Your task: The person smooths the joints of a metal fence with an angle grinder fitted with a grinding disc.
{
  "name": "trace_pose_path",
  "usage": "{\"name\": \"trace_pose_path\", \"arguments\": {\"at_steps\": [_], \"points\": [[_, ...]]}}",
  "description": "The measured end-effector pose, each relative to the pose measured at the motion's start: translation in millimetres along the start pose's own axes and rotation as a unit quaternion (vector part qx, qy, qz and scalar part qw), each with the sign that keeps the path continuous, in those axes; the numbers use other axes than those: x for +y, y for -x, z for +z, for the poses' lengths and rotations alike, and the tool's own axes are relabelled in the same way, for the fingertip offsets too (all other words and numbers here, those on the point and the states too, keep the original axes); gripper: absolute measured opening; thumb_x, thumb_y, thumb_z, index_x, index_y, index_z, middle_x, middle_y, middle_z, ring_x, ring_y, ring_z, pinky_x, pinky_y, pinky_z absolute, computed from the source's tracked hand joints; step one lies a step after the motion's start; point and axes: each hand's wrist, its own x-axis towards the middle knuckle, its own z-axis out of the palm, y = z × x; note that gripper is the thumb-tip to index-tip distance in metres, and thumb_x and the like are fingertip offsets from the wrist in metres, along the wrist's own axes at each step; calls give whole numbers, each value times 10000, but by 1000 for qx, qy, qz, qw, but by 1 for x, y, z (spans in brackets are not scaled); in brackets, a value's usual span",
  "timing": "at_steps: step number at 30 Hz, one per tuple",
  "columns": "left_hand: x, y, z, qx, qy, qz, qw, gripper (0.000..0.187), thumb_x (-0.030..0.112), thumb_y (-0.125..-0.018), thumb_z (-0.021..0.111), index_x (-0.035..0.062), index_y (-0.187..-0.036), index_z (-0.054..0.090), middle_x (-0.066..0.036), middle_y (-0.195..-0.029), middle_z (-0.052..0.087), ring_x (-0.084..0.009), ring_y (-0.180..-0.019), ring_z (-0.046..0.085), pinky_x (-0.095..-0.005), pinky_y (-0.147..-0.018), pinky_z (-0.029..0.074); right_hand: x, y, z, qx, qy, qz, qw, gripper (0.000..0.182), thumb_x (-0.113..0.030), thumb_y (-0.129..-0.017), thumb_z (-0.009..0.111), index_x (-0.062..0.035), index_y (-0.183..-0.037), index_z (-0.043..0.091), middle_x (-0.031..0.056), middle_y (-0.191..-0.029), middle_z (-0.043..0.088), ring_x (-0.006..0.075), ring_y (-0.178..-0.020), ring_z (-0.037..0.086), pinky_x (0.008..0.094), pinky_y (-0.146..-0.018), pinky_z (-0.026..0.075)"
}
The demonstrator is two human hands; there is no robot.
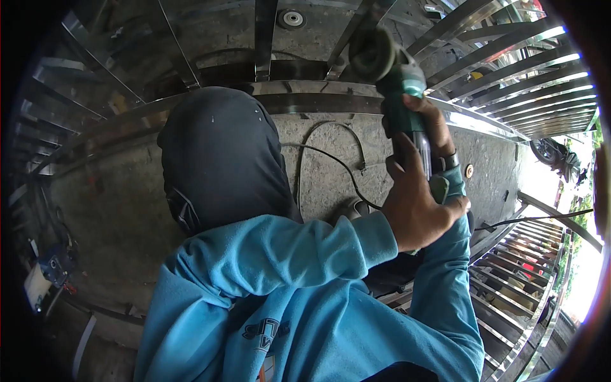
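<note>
A green angle grinder [403, 83] is held tilted up at the upper right, its round disc [372, 56] towards the metal bars. My left hand [417, 207] reaches across from the left, with its fingers wrapped round the rear part of the tool. Farther forward, my right hand [435, 124] grips the green body behind the grinder's head, a dark band on its wrist. Part of the right hand is hidden behind the tool. Close beyond the disc runs a shiny metal frame [318, 104] with upright bars. Contact between disc and metal cannot be made out.
A dark cable [324, 153] loops on the concrete floor [388, 153]. One loose disc [292, 20] lies beyond the frame, another [469, 170] at the right. My dark-clad knee [219, 153] is at left centre. Barred metal frames [515, 280] stand right; a blue machine [56, 264] is far left.
</note>
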Motion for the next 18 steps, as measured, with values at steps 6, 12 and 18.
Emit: {"name": "trace_pose_path", "arguments": {"at_steps": [6,12,18], "points": [[23,17,-11,-29,-72,61,995,1266,402,-861,752,-216,-1448,-184,-535,-1449,120,-633,-1406,192,-544,-1193,229,-17,6,5,-41,-37,-68,996,666,-374,-868,718,88,-1291,493,185,-974,661,256,-703,693,356,-626,591],[7,9,-17,-3,-61,13,998,1267,399,-839,779,-239,-1455,-126,-496,-1452,209,-561,-1411,276,-503,-1191,265,1,-3,4,-9,-7,-6,1000,578,-367,-881,712,64,-1220,531,159,-965,670,250,-760,694,355,-682,594],[0,1,-23,11,-13,-66,998,1273,421,-818,796,-258,-1454,-72,-484,-1456,245,-525,-1398,349,-465,-1187,308,15,-14,3,7,34,51,998,491,-338,-893,708,44,-1161,557,152,-941,672,235,-733,684,348,-666,585]]}}
